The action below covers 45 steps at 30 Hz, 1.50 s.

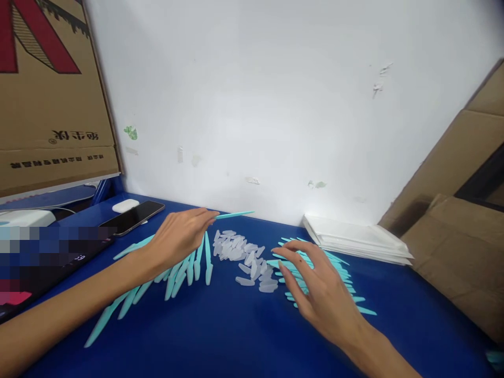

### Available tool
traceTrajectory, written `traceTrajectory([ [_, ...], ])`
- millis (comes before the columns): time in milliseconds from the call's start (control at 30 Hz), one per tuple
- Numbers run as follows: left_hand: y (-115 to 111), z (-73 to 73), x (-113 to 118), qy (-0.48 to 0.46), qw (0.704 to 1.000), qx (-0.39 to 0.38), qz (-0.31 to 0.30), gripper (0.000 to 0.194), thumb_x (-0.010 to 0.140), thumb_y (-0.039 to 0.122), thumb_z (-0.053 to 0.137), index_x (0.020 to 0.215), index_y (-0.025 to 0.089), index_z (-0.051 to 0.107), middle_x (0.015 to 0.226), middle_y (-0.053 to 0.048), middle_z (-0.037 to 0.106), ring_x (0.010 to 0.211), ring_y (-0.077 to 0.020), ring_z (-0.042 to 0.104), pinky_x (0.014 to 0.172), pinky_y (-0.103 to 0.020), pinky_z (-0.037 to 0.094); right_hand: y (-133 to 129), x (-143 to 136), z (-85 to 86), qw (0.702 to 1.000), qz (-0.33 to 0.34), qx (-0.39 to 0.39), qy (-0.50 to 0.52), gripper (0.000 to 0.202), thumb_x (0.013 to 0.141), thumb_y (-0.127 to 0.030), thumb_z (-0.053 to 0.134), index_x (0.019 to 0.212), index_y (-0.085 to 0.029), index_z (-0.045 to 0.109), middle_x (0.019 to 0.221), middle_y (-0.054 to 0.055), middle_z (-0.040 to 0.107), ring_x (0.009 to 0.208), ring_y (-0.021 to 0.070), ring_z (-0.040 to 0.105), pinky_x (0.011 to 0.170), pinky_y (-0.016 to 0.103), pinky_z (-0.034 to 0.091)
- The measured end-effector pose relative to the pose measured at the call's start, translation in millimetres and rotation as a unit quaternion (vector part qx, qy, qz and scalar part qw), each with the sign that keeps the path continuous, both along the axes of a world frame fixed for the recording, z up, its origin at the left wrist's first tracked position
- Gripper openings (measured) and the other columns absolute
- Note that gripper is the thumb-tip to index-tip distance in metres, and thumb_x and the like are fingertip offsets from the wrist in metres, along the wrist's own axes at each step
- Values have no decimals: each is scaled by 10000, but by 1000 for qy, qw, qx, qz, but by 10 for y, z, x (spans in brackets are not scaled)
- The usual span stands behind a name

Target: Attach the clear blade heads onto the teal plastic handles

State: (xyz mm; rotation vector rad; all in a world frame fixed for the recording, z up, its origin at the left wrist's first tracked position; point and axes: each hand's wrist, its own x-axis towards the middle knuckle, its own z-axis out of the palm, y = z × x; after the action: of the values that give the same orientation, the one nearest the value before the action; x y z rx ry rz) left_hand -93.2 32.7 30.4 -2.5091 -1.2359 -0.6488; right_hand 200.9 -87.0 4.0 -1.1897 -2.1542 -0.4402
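My left hand [187, 228] is closed on a slim turquoise eyebrow razor [236, 214], whose thin tapered end points right, above the table. Under and around that wrist, several more turquoise razors [208, 262] lie fanned out. A heap of small translucent plastic caps [234, 248] spreads across the middle, between my hands. Over a pile of turquoise razors [346, 281] on the right is my right hand [315, 283], its thumb and index finger apart. One turquoise piece [272, 262] shows beside the thumb tip; I cannot tell whether it is touched. The palm hides part of this pile.
A phone [137, 218] and a white case [125, 205] lie at the back left, near a dark screen-like object [47, 268]. A stack of white packets [354, 239] rests against the wall. Cardboard boxes [55, 105] stand left and right [464, 252] of the blue table [220, 336].
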Motion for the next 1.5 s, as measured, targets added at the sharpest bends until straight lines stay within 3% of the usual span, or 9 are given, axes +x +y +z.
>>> traceTrajectory([
  [133, 35, 43, -11, 15, 997, -43, 61, 365, 1055, 301, 320, 1224, 162, 613, 863, -99, 748, 684, -250, 684, 523, -279, 311, 12, 13, 12, 1000, -3, -4, 2, 310, 1025, -180, 487, 1326, -227, 550, 1229, 127, 553, 1132, 268, 571, 921, 450, 531],
  [300, 6, 55, 4, 20, 994, -73, 81, 335, 1032, 297, 331, 1199, 150, 581, 680, -56, 684, 576, -211, 637, 508, -263, 281, 16, 5, -4, 1000, 4, -19, 5, 292, 1025, -177, 490, 1304, -225, 563, 1229, 124, 546, 1117, 260, 572, 898, 432, 534],
  [467, -84, 70, 34, 31, 986, -103, 126, 561, 946, 223, 378, 1501, 139, 376, 577, -13, 625, 508, -217, 595, 490, -273, 271, -11, -19, -24, 999, 17, -36, 3, 297, 1024, -157, 483, 1302, -226, 563, 1210, 118, 548, 1103, 256, 564, 889, 425, 527],
  [533, -115, 52, 62, 49, 982, -125, 133, 522, 917, 212, 391, 1422, 157, 513, 626, -45, 662, 575, -244, 632, 507, -291, 310, -6, -19, -25, 999, 18, -36, 2, 292, 1021, -155, 486, 1294, -222, 565, 1203, 118, 549, 1091, 257, 566, 869, 420, 529],
  [667, -178, -24, 125, 77, 977, -159, 116, 378, 889, 220, 411, 1034, 160, 755, 743, -116, 719, 730, -305, 683, 561, -334, 382, 30, -13, -32, 999, 23, -35, 4, 274, 1016, -140, 493, 1265, -215, 579, 1188, 114, 552, 1060, 248, 576, 846, 410, 528],
  [900, -263, -72, 174, 92, 975, -179, 88, 377, 914, 251, 386, 816, 193, 745, 737, -107, 710, 683, -276, 655, 568, -342, 387, 28, -29, -44, 999, 23, -40, -2, 233, 1021, -145, 476, 1208, -212, 598, 1158, 108, 571, 1036, 245, 587, 839, 415, 525],
  [1000, -251, -70, 182, 93, 976, -177, 88, 376, 925, 266, 376, 801, 190, 723, 764, -120, 713, 714, -299, 658, 576, -353, 385, 30, -6, -30, 999, 8, -46, -16, 230, 1027, -168, 476, 1219, -212, 594, 1162, 108, 583, 1047, 252, 581, 848, 424, 521],
  [1200, -273, -105, 172, 105, 973, -198, 59, 283, 919, 310, 450, 980, 203, 705, 758, -100, 710, 737, -302, 662, 570, -338, 372, 116, 191, -17, 989, -69, -52, -117, 214, 1021, -188, 503, 1194, -193, 627, 1064, 95, 664, 984, 288, 619, 860, 516, 504],
  [1500, -322, -143, 138, 115, 970, -210, 27, 181, 873, 196, 475, 908, 230, 649, 709, -45, 658, 578, -222, 574, 505, -302, 275, 204, 434, 40, 942, -164, -180, -231, 135, 990, -239, 627, 1094, -235, 714, 961, 63, 751, 945, 288, 698, 872, 485, 492],
])
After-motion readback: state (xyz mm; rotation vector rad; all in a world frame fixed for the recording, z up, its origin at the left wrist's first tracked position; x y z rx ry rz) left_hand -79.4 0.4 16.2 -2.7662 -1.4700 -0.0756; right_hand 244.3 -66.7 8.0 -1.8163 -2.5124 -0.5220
